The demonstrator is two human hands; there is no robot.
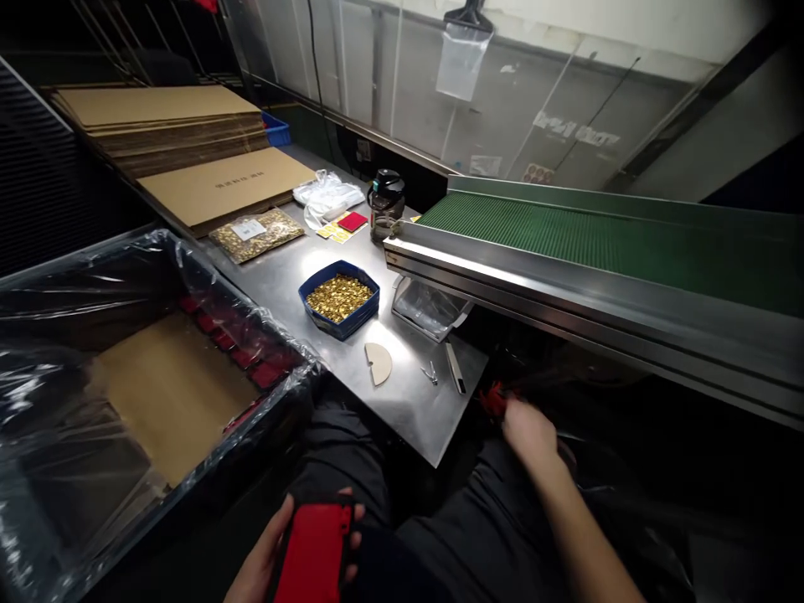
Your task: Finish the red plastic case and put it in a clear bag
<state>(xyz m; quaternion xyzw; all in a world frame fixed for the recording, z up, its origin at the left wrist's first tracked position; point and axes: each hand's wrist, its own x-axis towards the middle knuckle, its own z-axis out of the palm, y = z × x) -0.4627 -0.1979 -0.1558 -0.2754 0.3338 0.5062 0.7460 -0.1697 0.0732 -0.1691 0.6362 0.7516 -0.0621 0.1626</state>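
My left hand [267, 544] is closed around a flat rectangular red piece with a black edge [312, 548], low in the view. To the right of the table corner, my right hand [529, 431] has its fingers curled at a small spiky red thing [495, 399]. That thing is blurred and in shadow, and I cannot make out its kind. On the metal table [414, 419] lie a beige half-round disc [378, 363], some small metal bits [430, 373] and a slim light-coloured tool with a dark end [456, 368]. A blue tray [342, 325] there holds many small gold-coloured pieces [339, 297].
A plastic-lined bin [295, 368] with cardboard and red pieces stands left. Behind are stacked cardboard [226, 180], a bag of gold pieces [257, 234], white plastic bags [327, 194] and a dark jug [386, 201]. A green conveyor [533, 230] crosses the right side.
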